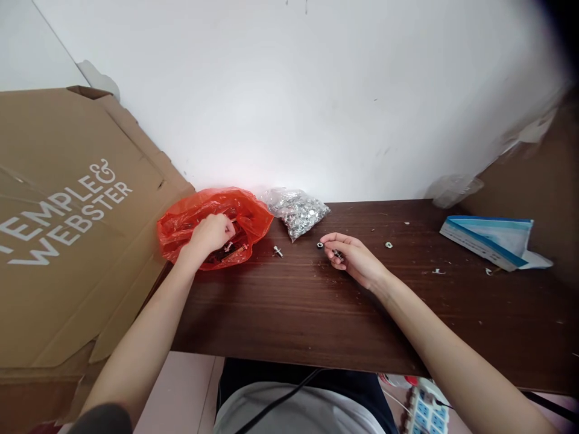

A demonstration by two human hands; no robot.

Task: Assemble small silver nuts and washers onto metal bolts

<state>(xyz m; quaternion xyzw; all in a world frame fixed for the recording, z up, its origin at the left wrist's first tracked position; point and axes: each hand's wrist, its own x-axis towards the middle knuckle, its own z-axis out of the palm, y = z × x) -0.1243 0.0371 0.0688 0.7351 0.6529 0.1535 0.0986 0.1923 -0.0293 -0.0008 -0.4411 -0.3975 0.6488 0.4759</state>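
Taking twelve o'clock as toward the wall, your left hand (215, 234) is over the mouth of a crinkled, translucent red plastic bag (257, 220), fingers bunched over the loose hardware inside; you cannot tell from here whether they pinch a piece. Your right hand (348, 256) is half curled at its three o'clock, with a small dark metal fastener (338, 255) held in the fingers and a little black ring with a pale centre (320, 245) at the fingertips, perhaps pinched, perhaps only touched. With two small parts at one hand, the fastener could slip as the fingertips work the ring, and the ring could roll. The soft red rim could snag your left wrist and tip pieces out. Between the hands, a silver metal bolt (277, 251) lies loose, where a sweeping forearm could knock it. At the right hand's ten o'clock, a clear plastic bag of shiny metal pieces (301, 214) crowds the wall (294, 90). A brown cardboard box with white lettering (54, 229) hems in your left hand at nine. The roomiest stretch of the dark brown wood-grain table (280, 313) runs from four to seven o'clock of your right hand, ending at the bare front edge, where anything rolling could drop.
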